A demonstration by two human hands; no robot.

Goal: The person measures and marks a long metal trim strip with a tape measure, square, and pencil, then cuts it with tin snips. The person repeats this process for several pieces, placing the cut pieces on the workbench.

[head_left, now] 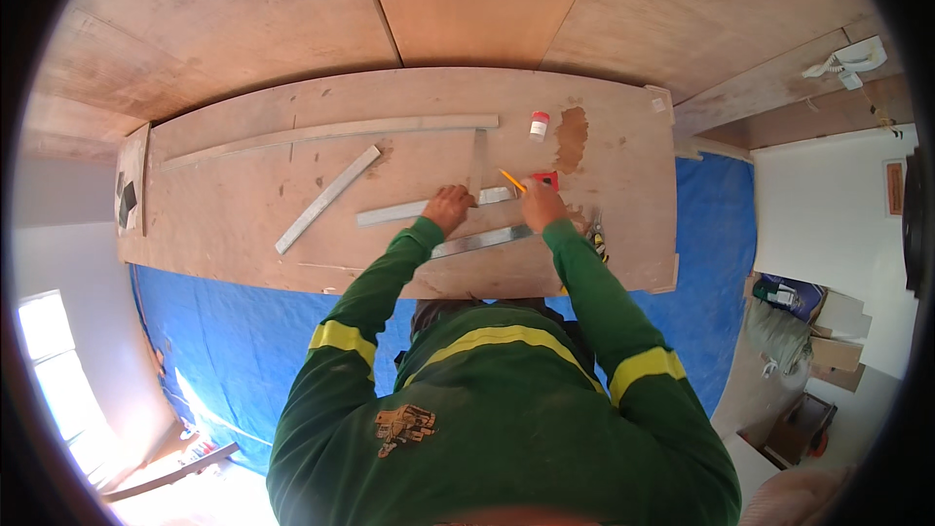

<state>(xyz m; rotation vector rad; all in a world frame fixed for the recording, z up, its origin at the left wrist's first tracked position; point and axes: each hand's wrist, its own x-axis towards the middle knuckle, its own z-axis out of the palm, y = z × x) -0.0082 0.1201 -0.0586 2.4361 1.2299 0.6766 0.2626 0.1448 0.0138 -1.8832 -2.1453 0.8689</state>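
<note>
Brown wooden panels [477,0] span the top of the frame, behind a long wooden table [234,195]. A blue sheet [716,224] covers floor below and right of it. Bright daylight fills a window [51,341] at lower left; a white wall [808,224] stands at right, cardboard [836,355] beneath.

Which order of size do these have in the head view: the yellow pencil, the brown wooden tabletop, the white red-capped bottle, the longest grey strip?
Brown wooden tabletop
Longest grey strip
White red-capped bottle
Yellow pencil: similar length, but thinner
</note>
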